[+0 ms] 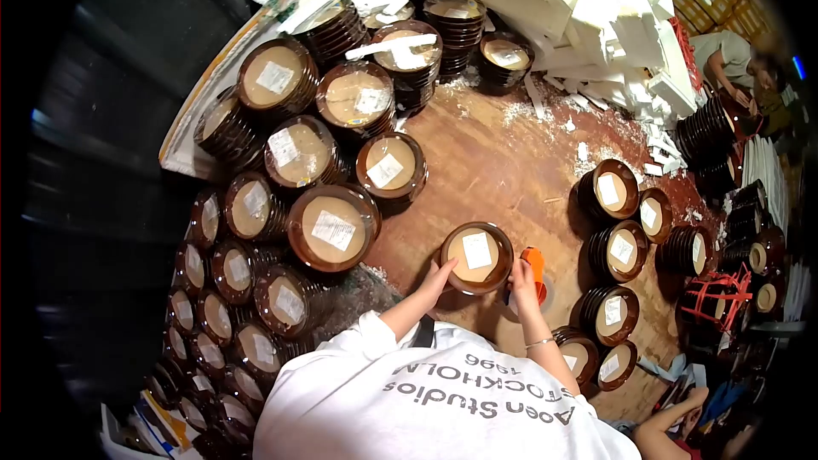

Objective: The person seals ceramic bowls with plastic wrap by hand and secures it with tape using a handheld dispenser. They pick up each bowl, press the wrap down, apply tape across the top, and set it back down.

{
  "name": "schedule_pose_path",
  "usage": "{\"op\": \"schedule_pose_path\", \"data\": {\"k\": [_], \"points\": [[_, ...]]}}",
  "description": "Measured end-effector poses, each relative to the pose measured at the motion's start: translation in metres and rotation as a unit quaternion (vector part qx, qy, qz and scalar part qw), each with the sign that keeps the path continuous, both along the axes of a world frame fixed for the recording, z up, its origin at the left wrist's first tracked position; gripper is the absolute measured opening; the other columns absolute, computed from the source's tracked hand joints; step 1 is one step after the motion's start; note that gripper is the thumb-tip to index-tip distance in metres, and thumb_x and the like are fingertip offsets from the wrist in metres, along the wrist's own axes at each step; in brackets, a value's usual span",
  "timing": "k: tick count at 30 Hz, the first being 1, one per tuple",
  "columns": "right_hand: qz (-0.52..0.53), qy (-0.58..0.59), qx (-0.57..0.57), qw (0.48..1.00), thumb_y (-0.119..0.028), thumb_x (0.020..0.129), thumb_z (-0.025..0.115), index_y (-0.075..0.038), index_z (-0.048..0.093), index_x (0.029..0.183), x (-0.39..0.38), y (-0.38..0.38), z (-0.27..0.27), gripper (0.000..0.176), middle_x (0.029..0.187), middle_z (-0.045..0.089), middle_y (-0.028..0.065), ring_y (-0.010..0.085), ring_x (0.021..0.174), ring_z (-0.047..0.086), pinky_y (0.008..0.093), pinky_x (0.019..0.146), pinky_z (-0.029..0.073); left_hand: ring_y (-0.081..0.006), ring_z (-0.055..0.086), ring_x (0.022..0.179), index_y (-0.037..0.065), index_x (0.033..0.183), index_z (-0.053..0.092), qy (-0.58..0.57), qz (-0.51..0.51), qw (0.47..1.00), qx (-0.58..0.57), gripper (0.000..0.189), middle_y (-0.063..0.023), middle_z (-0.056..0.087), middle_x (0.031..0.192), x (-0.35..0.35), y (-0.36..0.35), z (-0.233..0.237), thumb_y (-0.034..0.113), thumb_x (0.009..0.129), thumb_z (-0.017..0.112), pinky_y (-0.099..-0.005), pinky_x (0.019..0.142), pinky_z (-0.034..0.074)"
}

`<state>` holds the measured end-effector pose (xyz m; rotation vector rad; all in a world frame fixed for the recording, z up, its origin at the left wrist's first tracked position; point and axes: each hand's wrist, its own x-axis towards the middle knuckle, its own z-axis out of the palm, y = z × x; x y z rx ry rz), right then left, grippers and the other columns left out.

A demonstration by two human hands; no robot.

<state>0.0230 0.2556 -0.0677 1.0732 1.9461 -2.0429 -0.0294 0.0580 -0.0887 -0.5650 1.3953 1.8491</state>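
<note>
A round, glossy dark-brown dish point(460, 281) with a beige middle and a white paper label point(476, 250) is between my hands, over the front of the wooden tabletop. Whether it is one dish or the top of a stack cannot be seen. My left hand point(439, 278) is closed on its left rim. At the right rim my right hand point(521, 279) grips with fingers curled against the edge. An orange tool point(532, 262) shows just beyond the right hand, partly hidden by it; it looks like a tape dispenser.
Stacks of similar labelled dishes point(333, 228) crowd the left side, and more stacks point(621, 251) stand on the right. White foam pieces point(601, 25) are heaped at the back, with crumbs on the wooden tabletop point(494, 149). Other people point(724, 64) are at the right edge.
</note>
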Motion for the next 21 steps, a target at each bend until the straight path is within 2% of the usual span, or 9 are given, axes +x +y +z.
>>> {"op": "schedule_pose_path", "data": {"k": [2,4,5,7,8,9,11,14,21], "points": [[-0.035,-0.018,0.010,0.999,-0.026,0.078,0.060,0.004,0.038,0.112,0.018,0.011,-0.002,0.051,0.105,0.050,0.0154,0.0232,0.097,0.048,0.0321,0.080,0.039,-0.0186,0.038,0.112,0.015,0.127,0.022,-0.014,0.011,1.000,0.007,0.061,-0.0048,0.037,0.122,-0.001,0.001,0.000,0.036,0.079,0.054,-0.0370,0.080,0.043],[0.064,-0.043,0.256,0.964,-0.022,0.072,0.065,0.003,0.042,0.097,0.035,0.012,-0.002,0.043,0.096,0.051,0.0181,0.0279,0.091,0.050,0.0347,0.076,0.039,-0.0202,0.034,0.115,0.014,0.128,0.020,-0.013,0.017,0.999,0.037,0.065,-0.0074,0.034,0.126,0.001,0.000,-0.005,0.036,0.079,0.055,-0.0394,0.087,0.037],[0.063,-0.042,0.257,0.963,-0.022,0.072,0.065,0.003,0.042,0.097,0.038,0.008,-0.005,0.043,0.096,0.051,0.0181,0.0279,0.091,0.050,0.0347,0.076,0.039,-0.0202,0.034,0.115,0.014,0.128,0.020,-0.012,0.017,0.999,0.037,0.065,-0.0074,0.034,0.126,0.001,0.000,-0.010,0.036,0.079,0.055,-0.0394,0.087,0.037],[0.128,-0.029,0.459,0.879,-0.016,0.067,0.069,0.003,0.039,0.095,0.049,0.001,-0.009,0.045,0.089,0.052,0.0188,0.0338,0.079,0.052,0.0366,0.071,0.042,-0.0239,0.027,0.121,0.010,0.130,0.017,0.063,0.019,0.997,-0.043,0.069,-0.0105,0.029,0.130,0.001,0.001,0.010,0.035,0.078,0.056,-0.0408,0.096,0.026],[0.115,-0.008,0.462,0.879,-0.019,0.065,0.071,0.005,0.037,0.096,0.049,-0.002,-0.013,0.052,0.085,0.053,0.0209,0.0375,0.077,0.052,0.0383,0.069,0.042,-0.0282,0.020,0.124,0.007,0.131,0.015,0.054,0.020,0.996,-0.070,0.072,-0.0153,0.024,0.133,0.003,-0.001,0.038,0.033,0.079,0.056,-0.0400,0.101,0.016],[0.114,-0.012,0.462,0.880,-0.019,0.065,0.071,0.005,0.037,0.096,0.046,-0.003,-0.012,0.052,0.085,0.053,0.0209,0.0375,0.077,0.052,0.0383,0.069,0.042,-0.0282,0.020,0.124,0.007,0.131,0.015,0.052,0.017,0.996,-0.070,0.072,-0.0153,0.024,0.133,0.000,-0.002,0.034,0.033,0.079,0.056,-0.0400,0.101,0.016],[0.084,-0.038,0.482,0.871,-0.021,0.064,0.072,0.004,0.035,0.097,0.040,-0.007,-0.010,0.055,0.084,0.054,0.0218,0.0366,0.078,0.054,0.0388,0.070,0.043,-0.0292,0.023,0.123,-0.002,0.130,0.012,0.244,0.027,0.966,-0.080,0.080,-0.0212,0.021,0.132,0.012,-0.010,0.020,0.036,0.076,0.059,-0.0350,0.099,0.021],[0.056,-0.102,0.458,0.881,-0.024,0.063,0.072,0.004,0.037,0.094,0.035,-0.011,-0.005,0.054,0.085,0.054,0.0230,0.0355,0.080,0.054,0.0390,0.070,0.043,-0.0318,0.026,0.120,-0.001,0.129,0.015,0.330,-0.001,0.939,-0.099,0.074,-0.0224,0.023,0.130,0.023,-0.019,0.046,0.031,0.078,0.058,-0.0383,0.098,0.023],[0.028,-0.098,0.401,0.910,-0.025,0.060,0.073,0.006,0.037,0.096,0.030,-0.002,-0.033,0.059,0.090,0.054,0.0239,0.0362,0.086,0.053,0.0388,0.075,0.042,-0.0303,0.031,0.117,0.001,0.128,0.018,0.390,-0.024,0.918,-0.060,0.068,-0.0192,0.028,0.127,0.034,-0.023,0.093,0.024,0.079,0.058,-0.0394,0.096,0.027]]}}
